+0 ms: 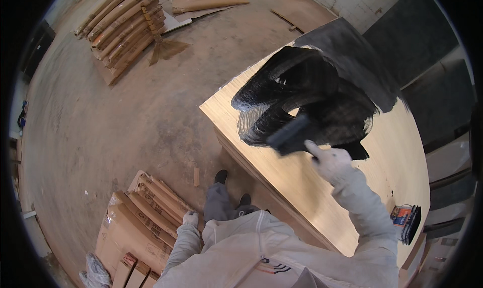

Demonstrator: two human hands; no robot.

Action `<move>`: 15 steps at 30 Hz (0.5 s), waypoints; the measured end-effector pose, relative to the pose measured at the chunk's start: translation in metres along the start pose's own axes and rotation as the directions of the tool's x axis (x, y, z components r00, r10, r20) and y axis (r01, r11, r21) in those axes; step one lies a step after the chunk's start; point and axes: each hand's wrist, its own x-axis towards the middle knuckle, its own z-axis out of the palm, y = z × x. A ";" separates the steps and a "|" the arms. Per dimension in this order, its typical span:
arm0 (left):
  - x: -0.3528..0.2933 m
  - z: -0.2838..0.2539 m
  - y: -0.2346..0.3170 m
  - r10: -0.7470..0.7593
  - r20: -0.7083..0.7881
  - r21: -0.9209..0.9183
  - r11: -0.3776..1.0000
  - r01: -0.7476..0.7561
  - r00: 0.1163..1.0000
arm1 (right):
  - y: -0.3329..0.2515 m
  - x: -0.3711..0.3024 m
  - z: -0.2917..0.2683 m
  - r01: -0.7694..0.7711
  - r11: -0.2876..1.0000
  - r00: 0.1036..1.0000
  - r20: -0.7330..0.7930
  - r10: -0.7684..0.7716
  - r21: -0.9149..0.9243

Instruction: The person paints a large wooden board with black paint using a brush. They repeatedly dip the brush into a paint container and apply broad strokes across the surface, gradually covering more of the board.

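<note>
Pale panel (392,152), black-smeared, lies right; your right hand (333,161) closes its fingers round a dark applicator (288,136), your left hand (190,217) beside cardboard (130,228), finger opening and hold indiscernible.

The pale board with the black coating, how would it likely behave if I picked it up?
The board is probably stiff, since it lies flat without visible sagging. It covers a broad area, so it may be heavy and awkward to lift. The glossy black coating looks wet, so gripping there would likely be slippery.
</note>
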 end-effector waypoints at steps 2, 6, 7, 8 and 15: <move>-0.005 0.004 -0.015 -0.005 0.003 0.018 1.000 0.004 1.000 | -0.027 0.033 0.005 0.149 0.988 0.984 -0.100 -0.145 0.036; 0.000 0.013 -0.036 -0.005 -0.026 -0.007 1.000 0.005 1.000 | -0.075 0.118 -0.021 0.145 0.988 0.975 0.164 -0.153 0.058; 0.000 0.013 -0.038 -0.025 -0.020 -0.029 0.999 0.024 0.999 | -0.079 0.138 -0.026 0.103 0.993 0.966 0.235 -0.112 0.050; 0.000 0.013 -0.040 -0.044 -0.012 -0.057 0.997 0.044 0.999 | -0.084 0.155 -0.039 0.043 0.999 0.955 0.294 -0.048 0.022; 0.003 -0.007 -0.029 -0.058 -0.083 -0.194 0.980 0.041 0.995 | 0.036 0.259 -0.055 -0.317 0.944 0.869 0.370 0.328 -0.092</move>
